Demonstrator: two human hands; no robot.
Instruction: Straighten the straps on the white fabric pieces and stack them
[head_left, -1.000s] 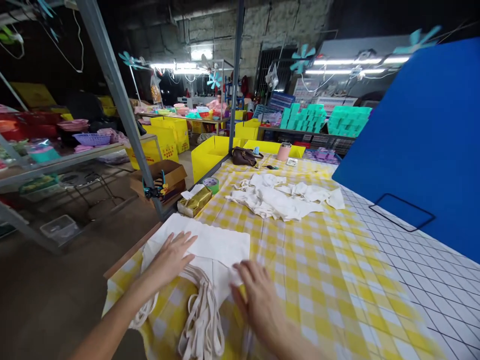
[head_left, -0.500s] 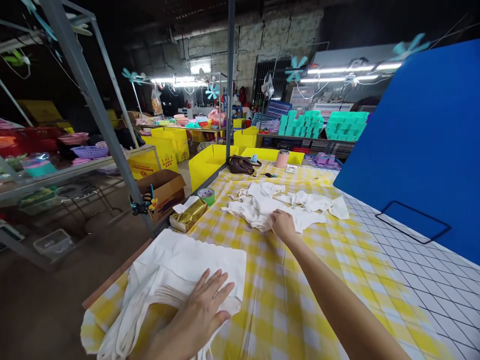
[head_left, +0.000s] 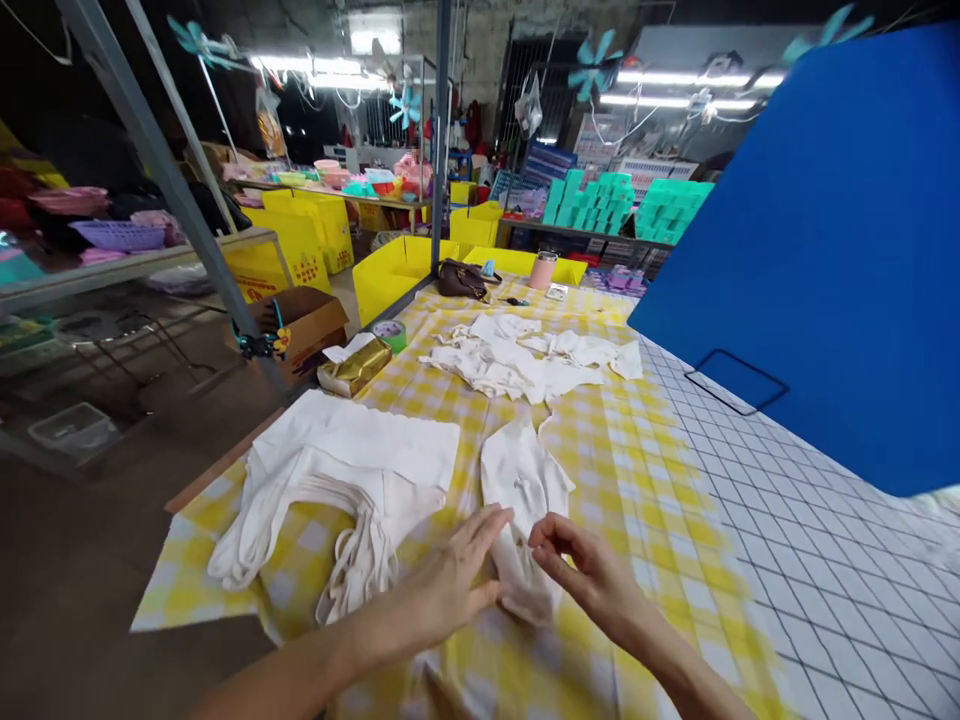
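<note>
A single white cloth piece (head_left: 521,470), creased and with a thin strap at its far end, lies on the yellow checked tablecloth (head_left: 600,470) before me. My left hand (head_left: 469,565) is over its near left edge, fingers stretched out flat. At the near right edge is my right hand (head_left: 581,570), its fingers curled toward the thumb in a pinch; whatever is between the tips is hidden. To the left, a neat stack of white strapped garments (head_left: 352,440) has its straps hanging toward me. Farther back lies a loose heap of similar white pieces (head_left: 517,360).
A gold tissue pack (head_left: 356,365) and a green tape roll (head_left: 390,335) sit along the left edge, by a metal post. A brown bag (head_left: 461,280) and pink cup (head_left: 543,270) stand at the back. A blue board (head_left: 810,260) rises on the right over white gridded cloth.
My right hand has come back from the heap, and one white piece now lies nearer me. My left hand has left the stack and moved right to this piece. The view has tilted downward.
</note>
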